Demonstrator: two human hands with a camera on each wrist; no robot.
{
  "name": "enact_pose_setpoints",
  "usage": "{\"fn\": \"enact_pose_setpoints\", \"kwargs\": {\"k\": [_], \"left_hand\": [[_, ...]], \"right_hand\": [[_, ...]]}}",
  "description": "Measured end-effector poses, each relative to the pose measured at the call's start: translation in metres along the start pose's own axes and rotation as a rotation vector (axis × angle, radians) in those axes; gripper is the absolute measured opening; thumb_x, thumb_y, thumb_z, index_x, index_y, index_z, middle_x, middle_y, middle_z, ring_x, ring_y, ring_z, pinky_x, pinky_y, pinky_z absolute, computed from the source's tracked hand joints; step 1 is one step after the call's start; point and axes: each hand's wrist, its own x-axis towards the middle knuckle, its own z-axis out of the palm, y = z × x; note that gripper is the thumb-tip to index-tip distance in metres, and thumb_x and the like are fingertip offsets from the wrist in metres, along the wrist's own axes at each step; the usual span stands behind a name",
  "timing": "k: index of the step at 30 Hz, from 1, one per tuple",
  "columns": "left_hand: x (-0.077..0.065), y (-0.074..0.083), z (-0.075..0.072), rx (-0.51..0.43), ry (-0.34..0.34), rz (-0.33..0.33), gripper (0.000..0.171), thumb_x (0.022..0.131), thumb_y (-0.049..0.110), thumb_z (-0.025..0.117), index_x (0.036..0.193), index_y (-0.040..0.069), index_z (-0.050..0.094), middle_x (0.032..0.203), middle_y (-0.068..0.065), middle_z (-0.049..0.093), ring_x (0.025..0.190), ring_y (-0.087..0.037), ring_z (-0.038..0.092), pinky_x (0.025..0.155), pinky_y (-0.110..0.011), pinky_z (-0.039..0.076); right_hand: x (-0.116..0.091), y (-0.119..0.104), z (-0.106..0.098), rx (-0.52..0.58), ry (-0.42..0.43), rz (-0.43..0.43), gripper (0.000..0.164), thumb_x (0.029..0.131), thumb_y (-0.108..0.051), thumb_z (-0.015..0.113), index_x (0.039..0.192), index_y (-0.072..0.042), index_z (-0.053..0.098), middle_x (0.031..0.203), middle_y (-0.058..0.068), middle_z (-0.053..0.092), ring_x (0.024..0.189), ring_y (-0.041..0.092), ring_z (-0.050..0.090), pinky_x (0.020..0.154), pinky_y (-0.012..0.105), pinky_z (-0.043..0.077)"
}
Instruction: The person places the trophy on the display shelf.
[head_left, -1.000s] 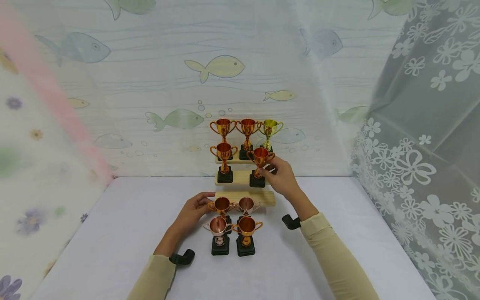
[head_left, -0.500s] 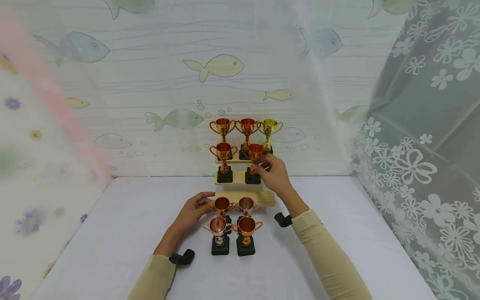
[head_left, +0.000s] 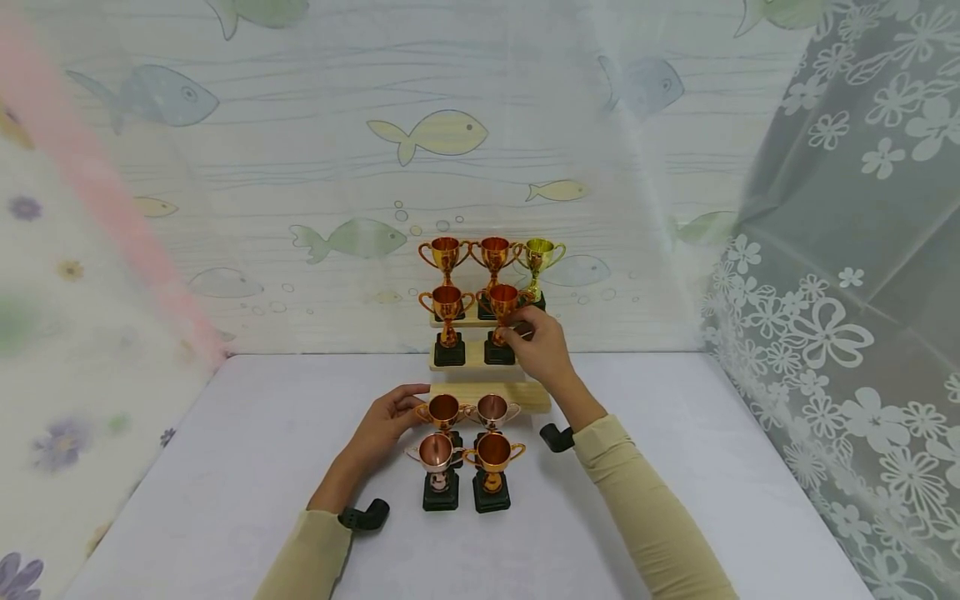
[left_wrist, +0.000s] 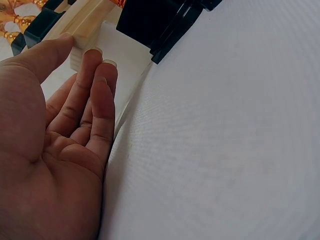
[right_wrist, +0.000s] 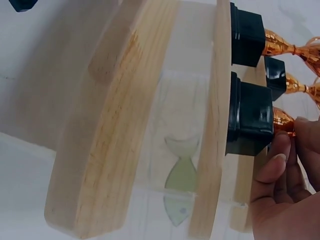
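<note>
My right hand (head_left: pixel 543 348) pinches the stem of a copper-orange trophy cup (head_left: pixel 501 300). In the right wrist view the cup's black base (right_wrist: pixel 252 117) is against the middle wooden shelf (right_wrist: pixel 207 175). A similar orange trophy (head_left: pixel 447 304) stands to its left on the same shelf. My left hand (head_left: pixel 382 423) is at the left end of the lowest wooden shelf (head_left: pixel 517 398). One finger (left_wrist: pixel 57 47) touches that shelf's end in the left wrist view, and the other fingers are loosely bent with nothing in them.
On the top shelf stand two orange trophies (head_left: pixel 495 254) and a yellow-gold one (head_left: pixel 540 254). Several trophies (head_left: pixel 492 454), copper and pinkish, stand on the white tablecloth (head_left: pixel 585 542) before the shelves. A fish-patterned curtain (head_left: pixel 315 142) hangs behind.
My right hand has moved the orange trophy leftward along the middle shelf, closer to the other trophy there. My left hand stays in place.
</note>
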Motion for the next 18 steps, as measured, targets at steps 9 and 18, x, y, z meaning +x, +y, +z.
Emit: {"fn": "enact_pose_setpoints", "kwargs": {"k": [9,18], "left_hand": [[-0.0007,-0.0001,0.0006,0.011,0.005,0.003,0.05,0.097,0.021,0.067,0.142,0.005,0.051,0.112,-0.013,0.07,0.101,-0.016,0.068,0.098,-0.05,0.048],[-0.0014,0.0008,0.0008,0.023,0.01,0.001,0.05,0.097,0.022,0.067,0.142,0.006,0.051,0.111,-0.012,0.07,0.1,-0.016,0.068,0.097,-0.049,0.049]], "right_hand": [[-0.0002,0.0074,0.0057,0.041,0.015,0.001,0.015,0.092,-0.007,0.071,0.107,-0.003,0.071,0.106,0.015,0.068,0.085,0.031,0.069,0.076,0.046,0.055],[0.0006,0.0089,0.0074,0.011,0.024,0.012,0.015,0.091,-0.007,0.072,0.106,-0.005,0.07,0.105,0.01,0.068,0.087,0.025,0.068,0.077,0.041,0.056]]}}
